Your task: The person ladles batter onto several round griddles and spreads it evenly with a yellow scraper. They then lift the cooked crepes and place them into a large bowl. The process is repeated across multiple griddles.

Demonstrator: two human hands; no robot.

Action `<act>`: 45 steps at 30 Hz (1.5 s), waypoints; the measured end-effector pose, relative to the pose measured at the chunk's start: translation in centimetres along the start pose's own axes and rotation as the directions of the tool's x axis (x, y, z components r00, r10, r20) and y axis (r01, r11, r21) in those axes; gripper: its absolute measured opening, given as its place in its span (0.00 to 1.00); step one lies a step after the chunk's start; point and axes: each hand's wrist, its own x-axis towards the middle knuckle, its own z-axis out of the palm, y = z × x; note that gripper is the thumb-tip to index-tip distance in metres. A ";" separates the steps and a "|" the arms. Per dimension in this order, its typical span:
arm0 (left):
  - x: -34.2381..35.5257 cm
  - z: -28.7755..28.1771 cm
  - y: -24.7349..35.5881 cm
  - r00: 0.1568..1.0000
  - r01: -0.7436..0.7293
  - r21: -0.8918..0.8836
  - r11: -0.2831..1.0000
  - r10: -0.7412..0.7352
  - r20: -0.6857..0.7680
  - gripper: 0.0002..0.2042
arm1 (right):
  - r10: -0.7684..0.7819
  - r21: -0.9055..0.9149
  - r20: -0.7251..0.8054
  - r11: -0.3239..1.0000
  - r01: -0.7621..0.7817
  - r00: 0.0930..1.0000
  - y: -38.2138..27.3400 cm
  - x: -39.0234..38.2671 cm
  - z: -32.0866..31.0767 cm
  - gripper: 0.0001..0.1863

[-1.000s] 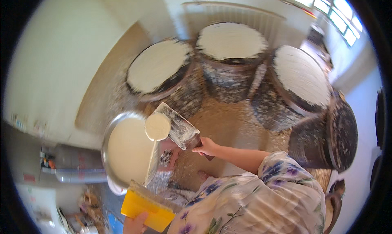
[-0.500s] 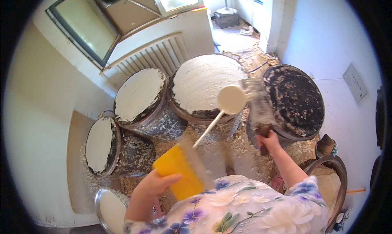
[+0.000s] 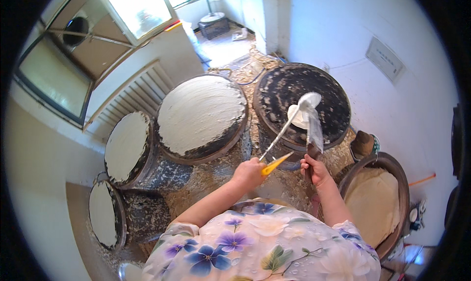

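Observation:
My left hand [image 3: 248, 174] grips a yellow scraper [image 3: 274, 164], seen edge-on, and the long handle of a white-coated ladle [image 3: 309, 100]. The ladle is tilted over the dark round griddle [image 3: 274, 94] at the back right, where a patch of white batter [image 3: 295, 119] lies. My right hand [image 3: 316, 172] is closed on the dark handle of a batter-smeared flat scraper [image 3: 315, 133], held upright beside the ladle, partly over the griddle.
Several griddles, such as the middle one [image 3: 201, 114], carry white layers. A round container [image 3: 402, 207] holds tan sheets at the right. A radiator [image 3: 122, 97], an open window [image 3: 56, 80], a wall [image 3: 373, 99] and a littered floor [image 3: 191, 192] surround them.
The view has swung right from the batter bowl to the dark griddle. Both hands moved forward with their tools; the full ladle is now tipped, and batter lies on the griddle.

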 end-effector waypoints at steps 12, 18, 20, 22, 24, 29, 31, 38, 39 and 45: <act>0.8 -3.6 -0.4 0.897 0.416 -0.909 -0.012 -0.161 0.412 0.16 | -0.513 -0.924 -0.154 0.376 0.060 0.844 -4.0 0.0 -6.8 0.23; -10.4 -9.7 -3.4 0.800 0.229 -0.973 0.012 -0.572 0.181 0.17 | -0.611 -0.968 -0.004 -0.197 -0.156 0.792 -6.5 -0.1 -11.2 0.24; -15.9 -10.3 -4.4 0.708 0.079 -0.997 0.007 -0.704 0.052 0.17 | -0.611 -0.974 -0.031 -0.159 -0.160 0.791 -5.5 -1.2 -11.4 0.24; -21.9 -9.9 -5.4 0.555 -0.028 -0.998 0.054 -0.830 -0.060 0.16 | -0.613 -0.989 -0.143 0.058 -0.137 0.777 -2.8 -0.9 -10.5 0.25; -28.8 -10.3 -7.5 0.691 -0.059 -0.998 -0.033 -0.723 -0.017 0.14 | -0.582 -0.948 -0.250 0.311 -0.073 0.773 0.8 0.3 -8.9 0.25; -44.8 -7.8 -9.9 0.020 0.016 -1.000 0.013 -1.000 -0.013 0.15 | -0.623 -0.992 -0.122 0.054 -0.114 0.773 2.6 3.3 -5.9 0.24; -50.3 -6.8 -10.5 -0.175 0.113 -0.994 0.001 -0.984 -0.020 0.14 | -0.659 -0.934 0.032 -0.287 -0.211 0.752 0.6 2.5 -6.2 0.21; -59.5 -1.7 -7.5 -0.278 0.482 -0.868 -0.120 -0.960 -0.022 0.15 | -0.679 -0.934 -0.357 0.280 -0.223 0.642 0.0 2.1 -8.2 0.25; -59.5 -1.3 -6.8 -0.263 0.521 -0.844 -0.126 -0.965 -0.018 0.16 | -0.664 -0.917 -0.362 0.378 -0.125 0.654 1.1 2.8 -8.0 0.25; -58.7 -0.3 -3.4 -0.117 0.675 -0.734 -0.074 -0.993 -0.008 0.17 | -0.723 -0.996 -0.090 0.080 -0.047 0.685 5.0 6.2 -5.2 0.24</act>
